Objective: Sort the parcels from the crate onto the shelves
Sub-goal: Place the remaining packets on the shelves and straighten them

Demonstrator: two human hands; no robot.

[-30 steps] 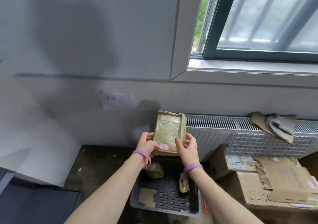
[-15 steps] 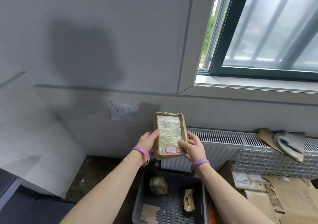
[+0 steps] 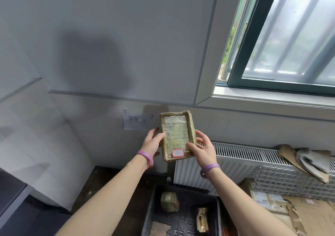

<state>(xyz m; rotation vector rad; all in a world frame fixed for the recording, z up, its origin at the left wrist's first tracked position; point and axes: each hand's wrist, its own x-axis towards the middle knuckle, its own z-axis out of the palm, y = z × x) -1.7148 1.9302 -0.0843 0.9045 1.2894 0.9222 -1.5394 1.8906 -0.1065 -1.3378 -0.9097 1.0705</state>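
The parcel (image 3: 175, 134) has risen further above the crate (image 3: 218, 210) than half a second ago, and its top now sits level with the paper note (image 3: 136, 123) on the wall. It is held upright in the air, label side towards the camera, with a red-bordered sticker (image 3: 178, 153) near its lower edge. The left hand (image 3: 152, 144) grips its left edge, thumb on the front. The right hand (image 3: 204, 149) grips the right edge, thumb pressed beside the sticker. Below, two smaller parcels (image 3: 169, 201) lie apart in the dark crate. A white radiator (image 3: 239, 157) stands to the right, with cardboard boxes (image 3: 293, 212) in front of it.
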